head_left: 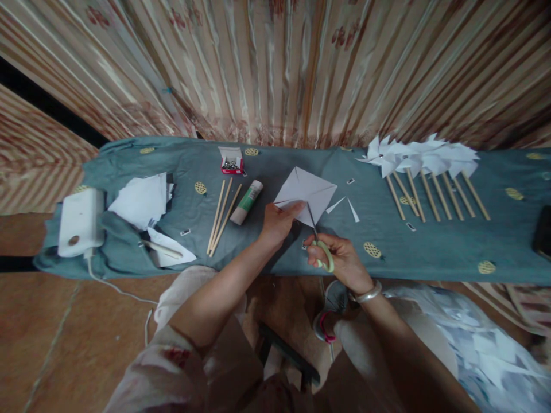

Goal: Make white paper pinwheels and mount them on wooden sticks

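Observation:
A white paper square (306,188) with cuts running in from its corners is held near its lower left edge by my left hand (278,222), thumb on top. My right hand (338,258) is closed round the green handles of scissors (326,256), whose blades reach the paper's lower corner. Two thin paper slivers (353,210) lie right of the square. A glue stick (247,202) with a green label lies left of my left hand, beside several wooden sticks (219,218). Behind them stands an open red box (231,163) of small metal pieces.
Several paper pinwheels (424,158) on sticks lie at the right of the cloth-covered table (451,246). A stack of white paper (140,201), a folded piece with a stick-like tool (162,249) and a white corded device (81,221) are at the left. Striped curtains hang behind.

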A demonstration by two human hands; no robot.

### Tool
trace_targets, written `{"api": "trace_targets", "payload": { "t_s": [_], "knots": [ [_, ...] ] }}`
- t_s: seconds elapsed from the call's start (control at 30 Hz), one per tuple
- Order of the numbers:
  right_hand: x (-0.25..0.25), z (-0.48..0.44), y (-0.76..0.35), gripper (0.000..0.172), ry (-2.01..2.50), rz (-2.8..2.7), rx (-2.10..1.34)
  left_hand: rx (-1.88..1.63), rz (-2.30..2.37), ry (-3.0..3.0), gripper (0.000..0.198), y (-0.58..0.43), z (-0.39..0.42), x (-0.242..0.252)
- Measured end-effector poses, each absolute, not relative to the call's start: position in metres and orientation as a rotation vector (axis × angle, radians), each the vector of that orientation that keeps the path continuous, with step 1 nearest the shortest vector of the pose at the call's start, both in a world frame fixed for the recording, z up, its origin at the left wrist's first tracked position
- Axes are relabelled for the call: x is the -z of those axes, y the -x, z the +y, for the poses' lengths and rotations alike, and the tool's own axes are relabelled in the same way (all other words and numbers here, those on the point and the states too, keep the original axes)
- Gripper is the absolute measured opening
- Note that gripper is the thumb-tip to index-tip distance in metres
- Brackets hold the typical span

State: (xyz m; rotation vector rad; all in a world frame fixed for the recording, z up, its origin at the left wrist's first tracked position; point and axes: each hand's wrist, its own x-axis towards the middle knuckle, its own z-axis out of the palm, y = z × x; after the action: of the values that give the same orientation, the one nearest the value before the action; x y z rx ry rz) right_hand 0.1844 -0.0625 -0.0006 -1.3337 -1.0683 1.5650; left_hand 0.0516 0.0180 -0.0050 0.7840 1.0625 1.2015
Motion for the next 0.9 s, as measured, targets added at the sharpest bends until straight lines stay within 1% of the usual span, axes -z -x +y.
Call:
{"api": "trace_targets", "payload": {
  "t_s": [0.33,0.63,0.9],
  "knots": [
    [-0.0007,-0.0614,-0.1844,0.045,1.339,-1.071,-1.569,-1.185,1.069,-0.756,0.009,-0.0538,0.0176,0.0068],
    [0.0020,-0.0619,-0.1842,0.040,1.334,-1.025,-1.583,-1.193,1.080,-0.761,0.014,-0.0526,0.0171,0.0033],
    [0.0015,-0.0610,-0.1829,0.037,1.328,-0.964,-1.606,-1.195,1.071,-0.764,0.012,-0.0529,0.0166,0.0030]
  ]
}}
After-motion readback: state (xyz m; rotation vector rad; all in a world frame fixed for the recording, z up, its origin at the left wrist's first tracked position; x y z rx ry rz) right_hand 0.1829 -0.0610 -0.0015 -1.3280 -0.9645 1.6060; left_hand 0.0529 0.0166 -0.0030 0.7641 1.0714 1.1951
